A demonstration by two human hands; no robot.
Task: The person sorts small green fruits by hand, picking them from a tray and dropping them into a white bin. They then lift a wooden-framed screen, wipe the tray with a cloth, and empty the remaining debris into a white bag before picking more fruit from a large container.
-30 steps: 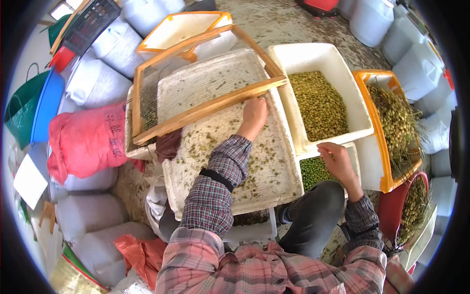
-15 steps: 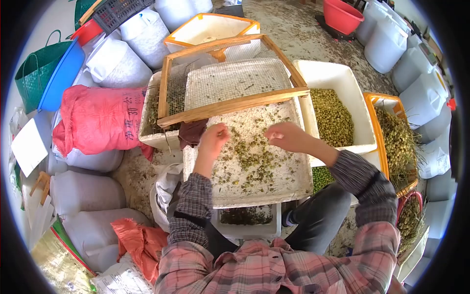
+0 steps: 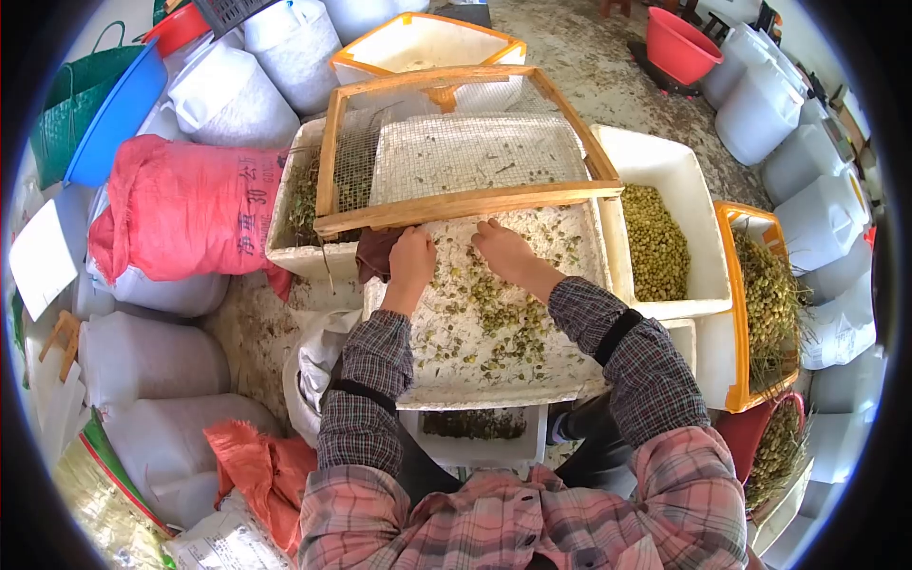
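Small green and yellowish round fruits [image 3: 518, 313], mixed with bits of stem, lie scattered over a white foam tray [image 3: 456, 385] in front of me. My left hand [image 3: 412, 264] is closed above the tray's left side, beside a dark maroon cloth [image 3: 376, 252]. My right hand [image 3: 503, 251] is over the upper middle of the tray, fingers pressed together by the fruits. Whatever either hand may hold is too small or hidden to make out. Just beyond both hands rests a wood-framed wire mesh screen [image 3: 465, 203].
A foam box of sorted fruits [image 3: 657, 249] stands to the right, with an orange-edged crate of stemmed fruits [image 3: 765, 294] beyond it. At left are a pink sack [image 3: 190, 209] and white plastic barrels [image 3: 152, 356]. A bin with dark debris [image 3: 475, 424] sits below the tray.
My right hand has moved left and slightly up over the tray, closer to my left hand. My left hand stays near the tray's left side. The whole view has shifted slightly.
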